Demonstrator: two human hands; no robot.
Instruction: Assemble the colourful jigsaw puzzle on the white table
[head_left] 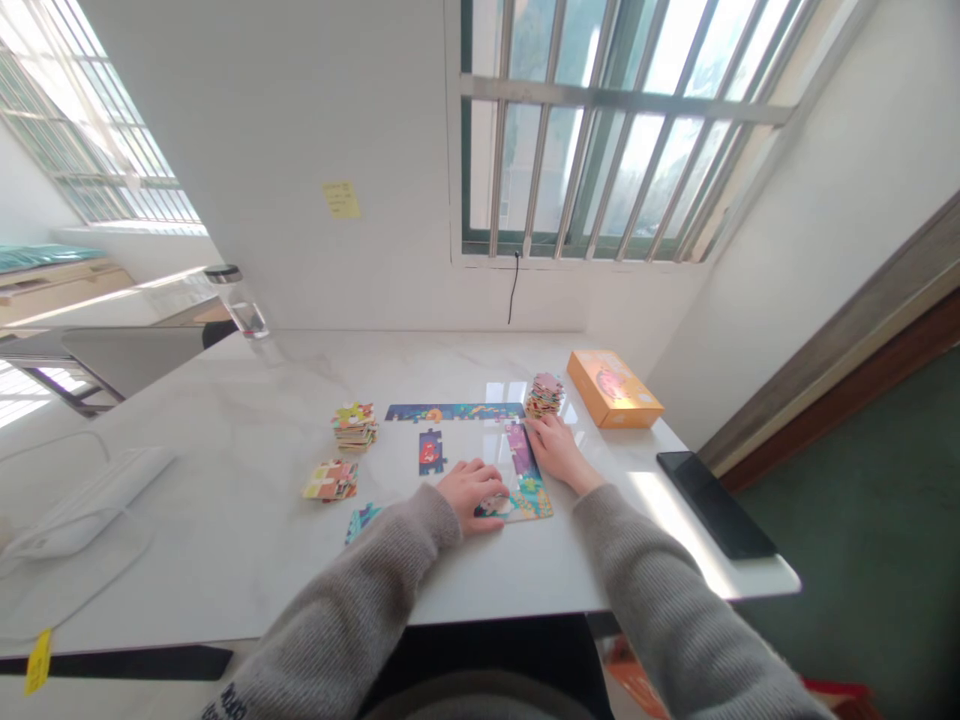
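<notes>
Grey knit sleeves (pixel 337 620) lead to 2 bare hands on a white marble tabletop (pixel 225 480). The right hand (pixel 556 450) lies open, its fingers flat at the top of a joined column of jigsaw pieces (pixel 523 462). The left hand (pixel 471 497) is curled and palm down, touching the lower corner section (pixel 521 507) of the jigsaw. Its fingertips are hidden, so whether it grips a piece cannot be told.

The jigsaw is partly built: a long top strip (pixel 454 412) meets the right column, which runs down to the corner section, forming 2 sides of a frame around a bare middle. A small separate cluster of pieces (pixel 430 451) lies inside that frame. Still unplaced are a stack of pieces (pixel 355 426) and a low pile (pixel 331 480) to the left, a stray piece (pixel 361 522) near the left hand, and a taller stack (pixel 544 394) beside the right hand. Farther out lie an orange box (pixel 614 389) and a black tablet (pixel 716 505). The left hand may hide part of the lower edge, and the printed details are too small to make out.
</notes>
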